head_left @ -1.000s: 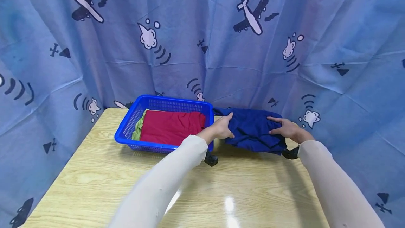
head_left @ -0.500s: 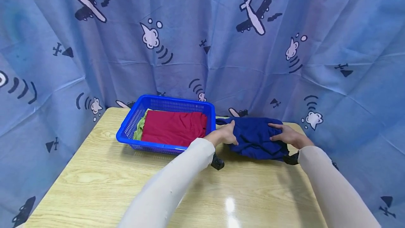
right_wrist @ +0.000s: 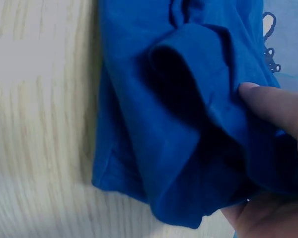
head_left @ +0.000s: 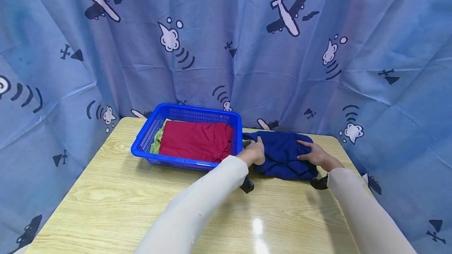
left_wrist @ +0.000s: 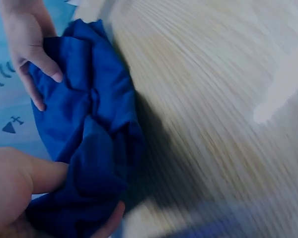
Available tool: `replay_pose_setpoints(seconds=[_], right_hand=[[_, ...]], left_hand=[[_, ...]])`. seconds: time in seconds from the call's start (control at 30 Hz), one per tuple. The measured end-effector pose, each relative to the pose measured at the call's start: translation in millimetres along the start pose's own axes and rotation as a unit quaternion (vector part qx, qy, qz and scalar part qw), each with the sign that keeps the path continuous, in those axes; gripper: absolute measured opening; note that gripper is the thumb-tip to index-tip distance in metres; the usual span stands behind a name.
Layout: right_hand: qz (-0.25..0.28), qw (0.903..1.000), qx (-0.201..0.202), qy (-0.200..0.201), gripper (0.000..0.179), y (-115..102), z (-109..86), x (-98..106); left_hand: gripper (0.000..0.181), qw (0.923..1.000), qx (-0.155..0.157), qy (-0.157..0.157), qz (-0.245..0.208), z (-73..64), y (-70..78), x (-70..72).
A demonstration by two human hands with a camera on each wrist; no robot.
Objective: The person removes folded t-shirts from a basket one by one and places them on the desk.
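Observation:
A folded, rumpled dark blue garment lies on the table just right of the blue basket. Its left end is in my left hand, thumb on top and a fingertip at the lower edge in the left wrist view. At the opposite end, my right hand grips the cloth. The right wrist view has that thumb pressing on top, other fingers partly hidden beneath, and a loose fold of the garment hanging open.
The blue plastic basket holds a folded red cloth above a light green one. A blue curtain with airplane prints hangs behind the wooden table.
The blue garment has come down and slightly toward me, with both hands on it. Its back edge now lies lower against the curtain. The basket stays in place.

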State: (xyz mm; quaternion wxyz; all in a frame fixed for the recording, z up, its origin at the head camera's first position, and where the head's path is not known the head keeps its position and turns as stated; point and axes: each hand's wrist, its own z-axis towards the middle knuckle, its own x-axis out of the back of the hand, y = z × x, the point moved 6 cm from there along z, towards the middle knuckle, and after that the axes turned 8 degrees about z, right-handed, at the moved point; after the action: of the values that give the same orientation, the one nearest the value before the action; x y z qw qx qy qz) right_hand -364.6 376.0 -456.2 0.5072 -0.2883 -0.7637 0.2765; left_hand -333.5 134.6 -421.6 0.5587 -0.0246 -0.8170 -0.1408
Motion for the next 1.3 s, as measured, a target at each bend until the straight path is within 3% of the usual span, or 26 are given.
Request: replay_pose_setpoints(seconds=[0.33, 0.53, 0.7, 0.83, 1.07, 1.17, 1.3], right_hand=[[-0.012, 0.9996, 0.016, 0.018, 0.08, -6.5, 5.1, -1.3], [-0.009, 0.9996, 0.012, 0.022, 0.08, -4.1, 9.7, -3.2], [-0.023, 0.9994, 0.012, 0.023, 0.08, -2.2, 8.0, -0.4], [-0.028, 0.9993, -0.002, 0.026, 0.078, -7.6, 2.3, 5.5], [-0.022, 0.999, -0.021, 0.033, 0.077, -17.2, -1.2, 12.3], [-0.018, 0.9991, -0.011, 0.038, 0.077, -25.8, -3.2, 13.8], [-0.012, 0.9992, 0.013, 0.035, 0.078, -42.9, -5.5, 12.5]], left_hand=[[0.083, 0.9999, 0.005, 0.011, -0.002, 6.1, -1.4, -0.2], [0.082, 0.9995, 0.02, 0.019, -0.015, 1.0, -3.1, -0.2], [0.084, 0.9985, 0.015, -0.01, -0.051, -4.6, -4.0, -1.7], [0.083, 0.9958, 0.012, -0.009, -0.09, -7.3, -3.9, 6.6], [0.079, 0.9903, 0.019, 0.024, -0.135, -9.3, -5.6, 26.8], [0.077, 0.9912, -0.009, 0.033, -0.128, -9.0, -7.4, 32.5], [0.071, 0.9902, -0.078, 0.047, -0.106, -9.6, -10.2, 38.1]])
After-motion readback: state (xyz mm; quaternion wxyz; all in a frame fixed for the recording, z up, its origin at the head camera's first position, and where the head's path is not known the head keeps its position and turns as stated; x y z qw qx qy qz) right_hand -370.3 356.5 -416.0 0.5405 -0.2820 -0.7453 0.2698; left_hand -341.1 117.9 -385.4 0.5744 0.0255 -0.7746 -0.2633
